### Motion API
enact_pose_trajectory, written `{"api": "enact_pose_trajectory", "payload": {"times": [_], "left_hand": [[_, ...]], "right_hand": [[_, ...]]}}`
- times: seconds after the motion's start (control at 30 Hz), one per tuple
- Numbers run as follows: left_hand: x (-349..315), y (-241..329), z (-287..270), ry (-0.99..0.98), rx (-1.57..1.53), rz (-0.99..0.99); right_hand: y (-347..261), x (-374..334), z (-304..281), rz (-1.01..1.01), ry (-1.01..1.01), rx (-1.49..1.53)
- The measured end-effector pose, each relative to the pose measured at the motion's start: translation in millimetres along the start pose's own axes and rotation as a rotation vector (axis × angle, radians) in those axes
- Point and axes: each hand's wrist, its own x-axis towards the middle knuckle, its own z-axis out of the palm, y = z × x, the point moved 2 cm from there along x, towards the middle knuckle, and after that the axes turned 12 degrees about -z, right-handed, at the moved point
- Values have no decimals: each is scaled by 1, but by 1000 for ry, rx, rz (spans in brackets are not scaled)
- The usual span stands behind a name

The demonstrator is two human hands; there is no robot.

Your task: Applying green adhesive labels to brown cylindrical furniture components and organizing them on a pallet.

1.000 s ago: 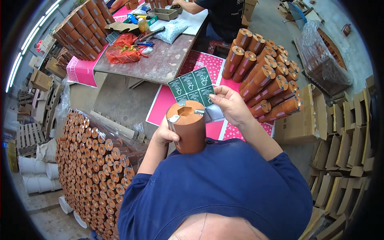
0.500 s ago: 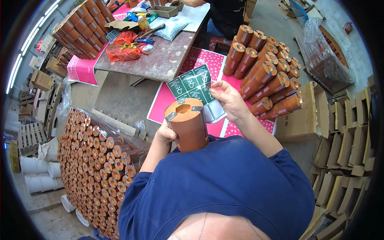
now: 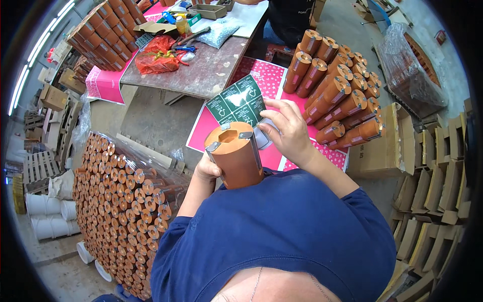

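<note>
Orange-brown cylinder (image 3: 235,162) clamped in the left hand (image 3: 205,168), just before the blue shirt (image 3: 271,216) and seemingly braced against it, probably for steadiness under a one-handed grip. Hollow end turned upward, silvery clips (image 3: 214,146) around its rim in plain view. Green label sheet (image 3: 235,102) just beyond, printed face up, apparently placed to leave its right edge within reach; support behind it hidden, perhaps from the left hand's covered fingers. Right hand (image 3: 289,131) at that edge, thumb and fingertips bent toward each other, no telling whether pinched on the sheet or merely beside it. Pink sheet (image 3: 202,128) below, likely as a cover for the surface underneath. More cylinders (image 3: 329,93) grouped tight at the right, perhaps for easy reaching; a bundle (image 3: 118,206) of others at lower left, partly under clear film (image 3: 132,157), maybe against shifting. Farther off, a worktop (image 3: 201,80) with a red bag (image 3: 157,61) and a pale blue bag (image 3: 220,33), both well away from the hands, possibly to leave elbow room.
</note>
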Motion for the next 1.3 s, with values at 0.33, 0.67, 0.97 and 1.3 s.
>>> {"api": "enact_pose_trajectory", "payload": {"times": [0.33, 0.67, 0.97, 1.3], "left_hand": [[0, -4, 0, 3, 24, 8], [9, 11, 30, -121, -46, -46], [6, 4, 17, -79, -20, -18], [3, 3, 11, -155, -104, -61]], "right_hand": [[-7, -10, -2, 9, -3, 98], [-6, -15, 1, 151, 75, 284], [-6, -6, -11, 212, 70, 307], [-6, -5, -7, 145, 31, 310]]}}
